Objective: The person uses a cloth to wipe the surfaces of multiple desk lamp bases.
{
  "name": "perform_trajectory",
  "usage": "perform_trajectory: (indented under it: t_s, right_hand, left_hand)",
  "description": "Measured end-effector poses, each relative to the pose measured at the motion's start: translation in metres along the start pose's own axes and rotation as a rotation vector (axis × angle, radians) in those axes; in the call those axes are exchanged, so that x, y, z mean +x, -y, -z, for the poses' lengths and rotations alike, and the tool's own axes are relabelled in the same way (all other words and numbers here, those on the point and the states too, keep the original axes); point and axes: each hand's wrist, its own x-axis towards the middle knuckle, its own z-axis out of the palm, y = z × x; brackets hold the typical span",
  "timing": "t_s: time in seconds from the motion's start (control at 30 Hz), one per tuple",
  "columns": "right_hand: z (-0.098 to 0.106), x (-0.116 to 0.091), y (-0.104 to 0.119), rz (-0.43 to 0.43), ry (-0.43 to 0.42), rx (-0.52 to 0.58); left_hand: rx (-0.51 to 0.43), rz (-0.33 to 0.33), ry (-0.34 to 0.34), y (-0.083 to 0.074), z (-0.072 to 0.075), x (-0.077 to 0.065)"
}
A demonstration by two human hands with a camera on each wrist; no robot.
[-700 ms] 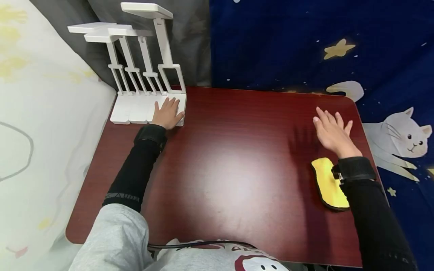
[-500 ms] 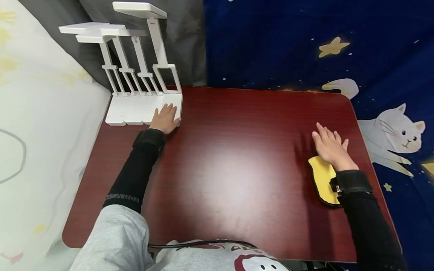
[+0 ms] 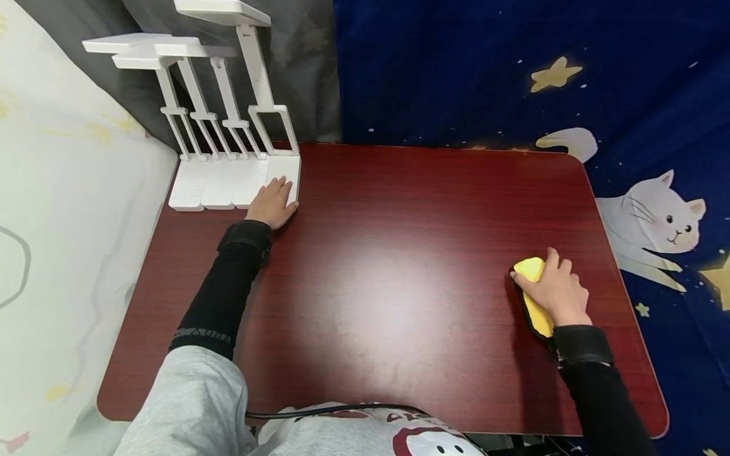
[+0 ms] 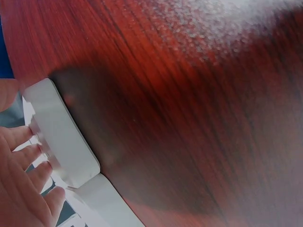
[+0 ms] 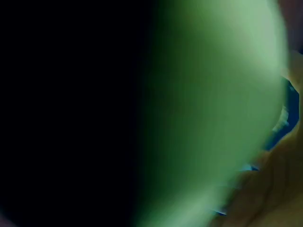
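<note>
Navy cloth [image 3: 422,76] printed with stars and a white cat [image 3: 664,218] hangs behind and to the right of a dark red, wood-grained table [image 3: 399,221]; grey cloth [image 3: 310,76] hangs behind the table's far left corner. Four white desk lamps [image 3: 219,180] stand side by side at that corner of the table, their bases in a row. A person at the table's near edge reaches out with both arms. The left hand [image 3: 272,201], fingers spread, rests on the base of the rightmost lamp. Near the table's right edge lies a yellow pad [image 3: 531,270] with a black border. Over it is the right hand [image 3: 557,294], thumb apart from the fingers and reaching the pad's left edge; I cannot tell whether it grips (the right wrist view is mostly dark and blurred).
</note>
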Motion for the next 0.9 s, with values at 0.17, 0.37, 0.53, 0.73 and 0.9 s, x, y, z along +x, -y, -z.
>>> perform_trajectory:
  t_s: [0.17, 0.37, 0.53, 0.73, 0.9]
  right_hand:
    - [-0.019, -0.006, -0.005, -0.052, -0.083, 0.011]
    - [-0.025, -0.008, -0.008, -0.051, -0.137, 0.044]
    - [-0.025, -0.007, -0.010, -0.049, -0.129, 0.042]
    - [-0.026, -0.007, -0.010, -0.041, -0.113, 0.043]
    - [-0.026, -0.006, -0.010, -0.034, -0.120, 0.037]
  left_hand:
    - [0.014, -0.009, 0.018, 0.002, -0.001, -0.003]
    - [0.055, -0.027, 0.013, 0.004, -0.008, 0.002]
    - [0.073, -0.020, 0.006, 0.002, -0.011, 0.001]
    - [0.103, -0.028, -0.005, -0.004, -0.017, -0.004]
    - [0.104, -0.027, -0.011, -0.012, -0.022, -0.006]
